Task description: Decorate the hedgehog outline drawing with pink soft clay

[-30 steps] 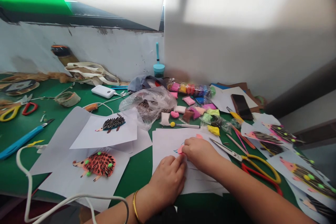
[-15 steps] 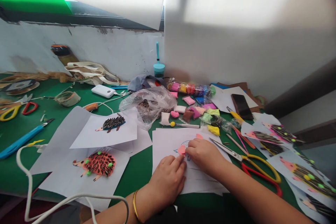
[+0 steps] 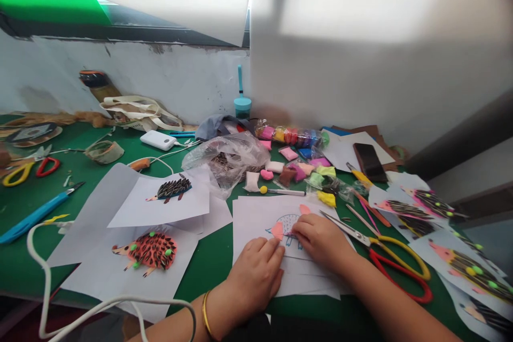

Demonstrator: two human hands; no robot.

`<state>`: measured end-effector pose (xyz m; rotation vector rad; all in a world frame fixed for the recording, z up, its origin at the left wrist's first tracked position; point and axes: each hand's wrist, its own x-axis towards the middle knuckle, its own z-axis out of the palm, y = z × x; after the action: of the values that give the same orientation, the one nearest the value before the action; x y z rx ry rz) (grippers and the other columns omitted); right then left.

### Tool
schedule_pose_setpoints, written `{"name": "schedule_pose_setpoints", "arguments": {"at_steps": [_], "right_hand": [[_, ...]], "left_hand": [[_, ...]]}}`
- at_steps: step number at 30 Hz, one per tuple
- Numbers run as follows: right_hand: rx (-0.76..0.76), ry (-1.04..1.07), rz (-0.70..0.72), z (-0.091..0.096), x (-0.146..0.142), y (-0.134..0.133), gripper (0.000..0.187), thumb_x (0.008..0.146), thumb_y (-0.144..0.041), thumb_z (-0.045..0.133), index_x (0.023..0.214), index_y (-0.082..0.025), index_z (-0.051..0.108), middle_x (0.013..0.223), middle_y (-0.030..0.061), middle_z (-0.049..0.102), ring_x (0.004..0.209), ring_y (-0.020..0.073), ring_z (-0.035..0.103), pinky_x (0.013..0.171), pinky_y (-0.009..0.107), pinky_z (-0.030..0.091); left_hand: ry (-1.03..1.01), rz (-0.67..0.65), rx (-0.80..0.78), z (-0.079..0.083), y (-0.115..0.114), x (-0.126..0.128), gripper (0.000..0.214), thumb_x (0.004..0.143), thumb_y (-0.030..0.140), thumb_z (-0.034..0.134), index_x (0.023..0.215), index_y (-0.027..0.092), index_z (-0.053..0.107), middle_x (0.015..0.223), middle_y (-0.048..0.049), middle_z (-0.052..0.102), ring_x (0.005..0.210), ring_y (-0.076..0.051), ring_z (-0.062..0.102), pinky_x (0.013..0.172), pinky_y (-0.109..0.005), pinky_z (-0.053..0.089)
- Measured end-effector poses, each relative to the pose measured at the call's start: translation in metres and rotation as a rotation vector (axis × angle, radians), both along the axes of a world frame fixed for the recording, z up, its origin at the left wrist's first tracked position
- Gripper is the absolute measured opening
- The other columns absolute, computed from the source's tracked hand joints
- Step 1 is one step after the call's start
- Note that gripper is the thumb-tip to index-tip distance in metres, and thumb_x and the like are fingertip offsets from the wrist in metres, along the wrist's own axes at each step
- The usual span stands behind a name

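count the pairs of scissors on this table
2. The left scissors lie at the far left of the green table; the right scissors lie just right of the right hand. More may be hidden under the papers.

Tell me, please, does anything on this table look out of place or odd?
The yellow-and-red scissors lie with their blade tips pointing at the right hand, close beside it. Loose clay lumps are scattered beyond the paper.
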<state>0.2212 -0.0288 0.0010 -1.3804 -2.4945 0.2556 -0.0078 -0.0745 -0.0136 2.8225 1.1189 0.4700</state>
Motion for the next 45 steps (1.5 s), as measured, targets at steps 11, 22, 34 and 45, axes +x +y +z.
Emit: {"name": "schedule_pose_setpoints", "arguments": {"at_steps": [11,22,34,45], "right_hand": [[-0.032,0.104,-0.093,-0.006,-0.001,-0.002,0.014,0.093,-0.018,0.051,0.09,-0.021,0.064,0.088,0.0045,0.067,0.082,0.0191,0.062,0.073,0.03,0.045],[-0.058,0.13,-0.105,-0.006,0.0,-0.002,0.012,0.093,-0.018,0.052,0.091,-0.021,0.064,0.09,0.0038,0.067,0.082,0.0189,0.062,0.074,0.03,0.045],[-0.053,0.157,-0.093,-0.007,0.001,-0.001,0.013,0.093,-0.019,0.051,0.091,-0.022,0.063,0.089,0.0036,0.067,0.083,0.0184,0.061,0.074,0.029,0.044],[-0.053,0.181,-0.09,-0.005,0.001,-0.002,0.014,0.094,-0.02,0.049,0.093,-0.022,0.064,0.09,0.0046,0.067,0.084,0.019,0.061,0.075,0.03,0.046]], "left_hand": [[0.026,-0.026,-0.064,0.001,0.001,0.002,0.045,0.089,0.026,0.051,0.133,0.014,0.052,0.144,-0.0091,0.051,0.108,-0.029,0.052,0.094,-0.046,0.047],[0.107,0.101,-0.099,0.013,0.009,0.015,0.045,0.086,0.032,0.061,0.128,0.016,0.055,0.126,-0.0158,0.055,0.104,-0.031,0.054,0.086,-0.047,0.052],[0.06,0.095,-0.08,0.012,0.007,0.007,0.029,0.087,0.019,0.056,0.114,0.01,0.06,0.121,-0.0163,0.057,0.1,-0.029,0.056,0.082,-0.042,0.054],[0.097,0.117,-0.053,0.015,0.013,0.005,0.038,0.085,0.027,0.063,0.12,0.012,0.057,0.123,-0.0159,0.056,0.096,-0.029,0.056,0.079,-0.044,0.054]]}}
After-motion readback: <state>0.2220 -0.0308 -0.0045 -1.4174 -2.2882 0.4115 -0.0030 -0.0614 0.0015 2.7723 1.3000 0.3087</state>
